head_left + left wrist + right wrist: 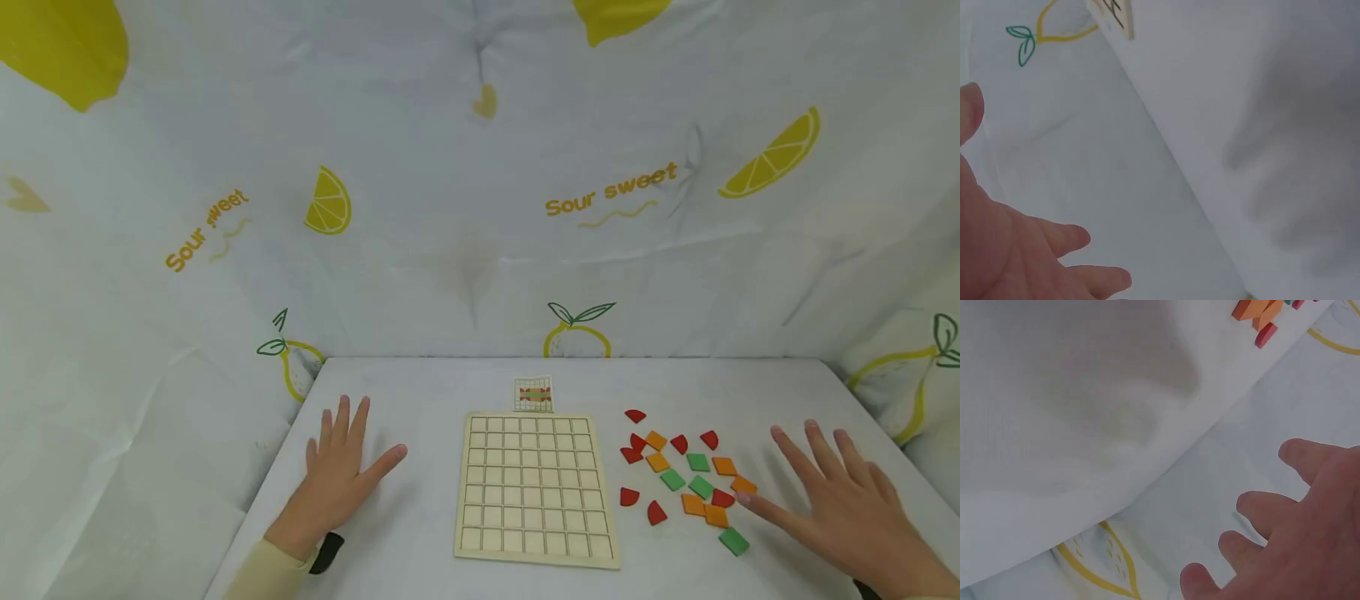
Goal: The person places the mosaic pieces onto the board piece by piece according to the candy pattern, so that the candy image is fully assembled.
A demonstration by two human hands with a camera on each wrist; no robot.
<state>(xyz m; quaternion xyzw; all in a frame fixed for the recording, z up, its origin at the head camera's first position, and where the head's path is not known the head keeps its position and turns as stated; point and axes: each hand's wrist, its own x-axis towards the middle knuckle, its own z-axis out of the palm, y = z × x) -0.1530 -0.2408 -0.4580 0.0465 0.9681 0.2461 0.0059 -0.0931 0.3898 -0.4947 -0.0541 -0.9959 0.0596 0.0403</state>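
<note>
My left hand hovers over the left part of the white table, fingers spread and straight, holding nothing. On the right, my right hand is spread in the same way, its thumb near the loose tiles. Between the hands lies a cream grid board with bare square cells. A small pattern card with a red, orange and green design sits at its top edge. Right of the board are scattered several red quarter-circle tiles, orange tiles and green tiles. In the right wrist view, a few orange tiles show near the top.
A white table carries everything. Behind it and along both sides hangs a white cloth printed with lemons and "Sour sweet" lettering. A corner of the board appears at the top of the left wrist view.
</note>
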